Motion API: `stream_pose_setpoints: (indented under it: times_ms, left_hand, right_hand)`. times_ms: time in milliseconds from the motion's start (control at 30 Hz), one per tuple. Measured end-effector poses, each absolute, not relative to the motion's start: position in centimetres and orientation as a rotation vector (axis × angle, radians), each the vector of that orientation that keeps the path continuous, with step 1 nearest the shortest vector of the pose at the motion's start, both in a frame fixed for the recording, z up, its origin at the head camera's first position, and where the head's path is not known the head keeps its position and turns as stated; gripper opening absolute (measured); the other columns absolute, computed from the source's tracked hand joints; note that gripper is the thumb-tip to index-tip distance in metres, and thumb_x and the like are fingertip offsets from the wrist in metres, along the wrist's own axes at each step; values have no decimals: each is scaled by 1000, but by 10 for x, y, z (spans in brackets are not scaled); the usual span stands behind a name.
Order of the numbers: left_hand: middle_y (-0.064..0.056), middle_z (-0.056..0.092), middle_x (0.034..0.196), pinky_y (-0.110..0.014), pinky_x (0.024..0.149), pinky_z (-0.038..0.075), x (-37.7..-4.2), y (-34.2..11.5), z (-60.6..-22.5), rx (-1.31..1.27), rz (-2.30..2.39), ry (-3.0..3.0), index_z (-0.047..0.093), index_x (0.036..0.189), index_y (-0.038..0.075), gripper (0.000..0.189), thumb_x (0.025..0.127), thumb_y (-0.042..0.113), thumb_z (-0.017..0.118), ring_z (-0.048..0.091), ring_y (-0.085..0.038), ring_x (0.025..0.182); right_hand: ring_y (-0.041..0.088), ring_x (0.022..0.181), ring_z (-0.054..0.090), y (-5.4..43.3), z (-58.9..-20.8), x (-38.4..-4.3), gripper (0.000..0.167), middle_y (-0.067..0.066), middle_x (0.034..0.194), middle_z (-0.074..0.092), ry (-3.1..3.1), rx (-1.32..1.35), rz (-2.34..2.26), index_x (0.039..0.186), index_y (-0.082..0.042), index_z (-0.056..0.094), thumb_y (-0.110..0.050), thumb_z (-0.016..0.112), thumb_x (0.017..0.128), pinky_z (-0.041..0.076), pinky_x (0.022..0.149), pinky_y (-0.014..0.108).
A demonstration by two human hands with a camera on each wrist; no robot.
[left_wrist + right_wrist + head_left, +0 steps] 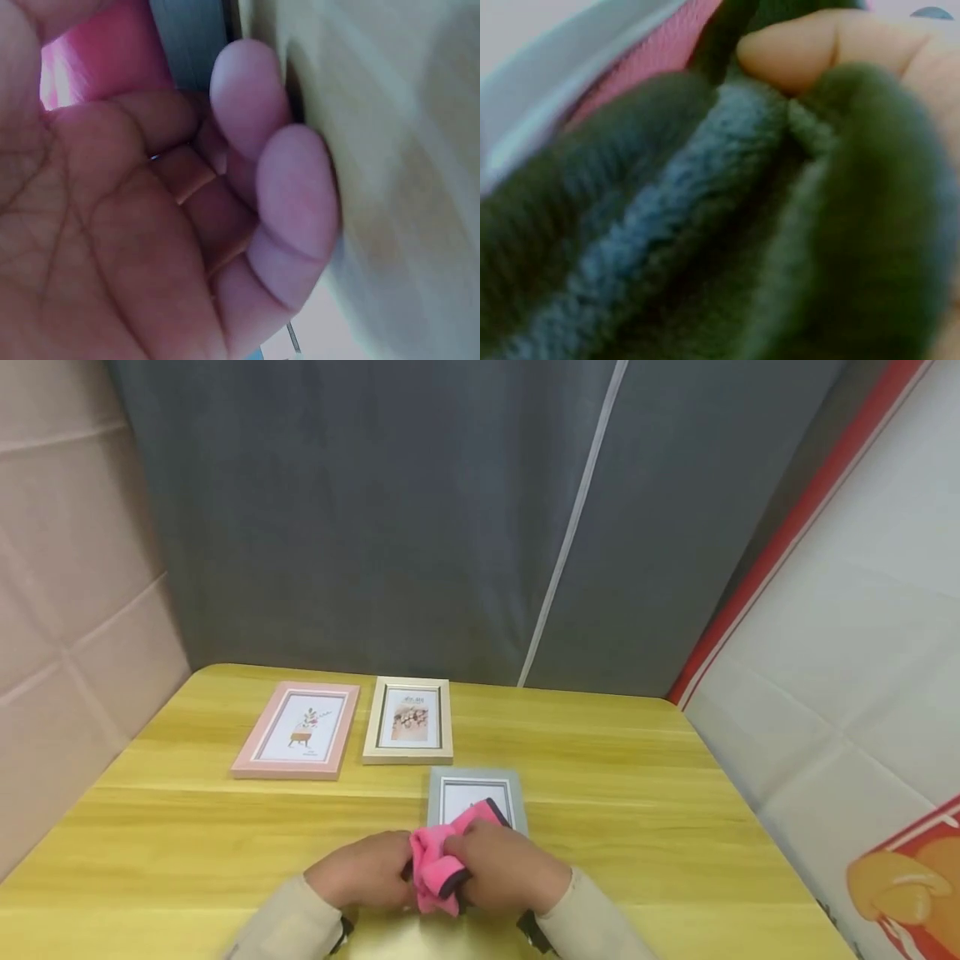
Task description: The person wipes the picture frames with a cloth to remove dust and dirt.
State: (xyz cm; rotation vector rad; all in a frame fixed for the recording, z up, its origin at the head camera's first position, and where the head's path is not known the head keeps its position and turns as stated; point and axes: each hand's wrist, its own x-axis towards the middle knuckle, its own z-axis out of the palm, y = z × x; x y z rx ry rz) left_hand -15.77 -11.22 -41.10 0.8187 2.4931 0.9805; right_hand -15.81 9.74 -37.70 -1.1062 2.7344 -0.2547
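Observation:
A grey picture frame (437, 789) lies face up near the front of the wooden table, its lower part hidden by hands and cloth. My right hand (510, 868) grips a bunched pink cloth (438, 860) with dark edging over the frame's lower half. Folds of the cloth (652, 217) fill the right wrist view, a fingertip pressing on them. At the lower left of the frame, my left hand (367, 870) holds its edge. In the left wrist view, the curled fingers (296, 199) lie against the table beside the frame's grey side (191, 41).
Behind and to the left lie a pink picture frame (255, 760) and a cream picture frame (446, 727), both face up. A dark grey curtain (375, 527) hangs at the table's far edge. Pale cloth walls (75, 568) stand on both sides.

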Motion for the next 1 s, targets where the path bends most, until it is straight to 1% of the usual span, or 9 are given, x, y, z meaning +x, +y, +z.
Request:
stream_pose_setpoints:
  times_ms: [100, 300, 400, 533, 633, 733, 833, 933, 1000]
  left_hand:
    - [6, 64, 91, -37, 80, 51, -159, -113, -409, 812, 957, 2502, 68, 106, 14, 34, 78, 27, 82, 58, -11, 81]
    - [-14, 66, 114, -52, 95, 46, -159, -113, -405, 742, 833, 2588, 62, 123, -4, 61, 80, 35, 81, 62, -32, 107]
    - [-19, 65, 116, -53, 96, 46, -159, -113, -404, 744, 783, 2613, 61, 122, -9, 65, 80, 35, 81, 61, -36, 110]
    - [-16, 66, 111, -50, 94, 47, -160, -112, -408, 750, 795, 2607, 63, 119, -10, 63, 79, 35, 81, 62, -32, 104]
    - [-7, 64, 99, -46, 87, 49, -159, -111, -413, 761, 822, 2596, 64, 116, -10, 61, 80, 36, 81, 60, -23, 90]
    - [-1, 56, 85, -39, 74, 48, -157, -112, -415, 771, 850, 2586, 65, 110, -7, 56, 80, 38, 81, 51, -16, 76]
    - [4, 49, 74, -32, 64, 42, -160, -117, -416, 804, 873, 2556, 65, 96, 1, 42, 81, 38, 79, 45, -11, 67]
    - [5, 51, 69, -27, 57, 41, -166, -127, -418, 813, 980, 2448, 68, 104, 3, 29, 87, 26, 73, 46, -7, 61]
    - [4, 56, 69, -26, 55, 44, -172, -134, -419, 763, 1087, 2383, 66, 117, -4, 32, 92, 16, 65, 49, -7, 58]
  right_hand:
    - [10, 73, 48, 93, -376, -174, 20, -9, 73, 51, 2760, -1034, -235, 83, -25, 58, -17, 76, 81, 46, 68, 25]
    - [14, 76, 51, 80, -374, -208, 15, -2, 79, 54, 2793, -892, -163, 89, -21, 60, -10, 69, 86, 48, 73, 30]
    - [17, 82, 53, 76, -374, -216, 15, 2, 85, 58, 2802, -831, -171, 97, -18, 62, -8, 68, 86, 50, 78, 32]
    - [18, 89, 53, 77, -380, -216, 18, 2, 87, 59, 2817, -797, -232, 100, -17, 63, -7, 67, 86, 50, 81, 33]
    - [16, 81, 52, 86, -384, -215, 20, -2, 80, 56, 2806, -835, -341, 92, -19, 59, -4, 68, 83, 48, 75, 29]
    - [13, 71, 52, 99, -381, -213, 23, -6, 75, 54, 2788, -913, -512, 88, -21, 58, -6, 73, 80, 46, 69, 27]
    - [10, 73, 53, 115, -373, -206, 21, -11, 80, 59, 2809, -998, -629, 92, -21, 63, -11, 77, 79, 47, 71, 26]
    - [9, 81, 56, 129, -366, -192, 22, -13, 90, 63, 2854, -1076, -623, 99, -20, 70, -12, 78, 80, 48, 77, 28]
    - [8, 87, 57, 134, -366, -181, 24, -11, 97, 65, 2866, -1153, -576, 104, -19, 72, -13, 79, 81, 50, 81, 27]
